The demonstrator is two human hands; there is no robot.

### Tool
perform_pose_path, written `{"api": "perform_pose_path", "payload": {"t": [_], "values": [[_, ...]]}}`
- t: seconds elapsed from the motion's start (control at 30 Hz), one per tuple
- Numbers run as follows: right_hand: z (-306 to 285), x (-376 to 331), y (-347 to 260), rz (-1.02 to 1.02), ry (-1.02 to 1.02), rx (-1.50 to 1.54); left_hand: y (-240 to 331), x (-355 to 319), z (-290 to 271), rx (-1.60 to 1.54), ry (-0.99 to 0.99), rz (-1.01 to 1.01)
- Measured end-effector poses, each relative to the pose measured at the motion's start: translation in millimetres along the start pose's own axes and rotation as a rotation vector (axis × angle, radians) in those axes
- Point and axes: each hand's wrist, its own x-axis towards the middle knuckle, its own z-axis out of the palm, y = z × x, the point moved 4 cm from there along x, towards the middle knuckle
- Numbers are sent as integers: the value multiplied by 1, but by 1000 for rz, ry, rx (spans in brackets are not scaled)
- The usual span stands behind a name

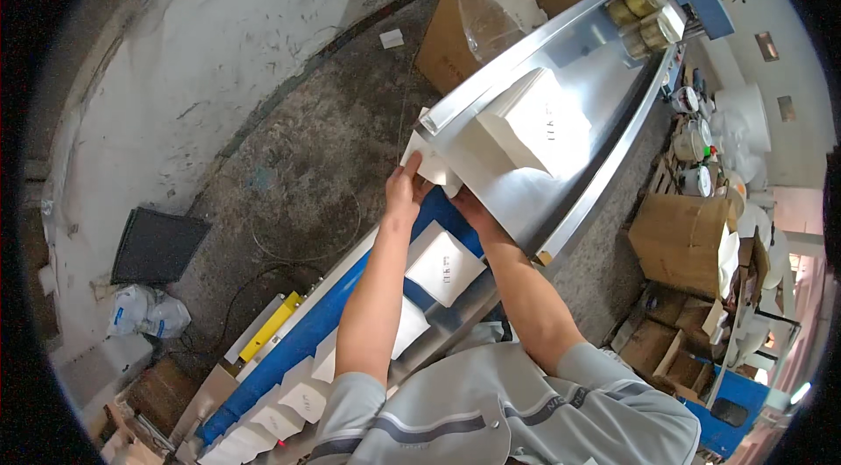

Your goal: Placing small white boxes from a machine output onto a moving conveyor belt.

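Note:
At the near end of the metal chute, a white paper stack [429,165] sits tilted between my hands. My left hand [405,192] is closed on its left side, thumb and fingers against the paper. My right hand [470,208] grips it from the lower right, its fingertips hidden beneath the paper. Just beyond on the shiny chute [526,207] lies a larger white paper stack [536,123] with dark print. Below my hands, another printed white stack [445,269] rests on the blue conveyor belt [355,272].
Several more white stacks [304,391] line the belt toward the lower left. A cardboard box [447,49] with a plastic liner and white scraps stands beyond the chute's left rim. On the right are a large carton [681,242] and several tubs [692,143]. A dark panel [159,245] leans by the wall.

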Motion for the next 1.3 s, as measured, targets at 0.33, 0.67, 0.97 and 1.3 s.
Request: {"api": "perform_pose_path", "payload": {"t": [0.33,0.67,0.97,1.3], "values": [[35,-37,-21,-195,0,12,-4,-8,-3,244,28,19],[20,-67,-31,-431,-109,-296,-33,-1,1,458,-100,124],[-54,-65,-41,-565,216,-182,-67,15,-10,825,-253,-132],[-73,-56,-31,-549,384,-493,-46,25,-10,1569,-547,-77]]}}
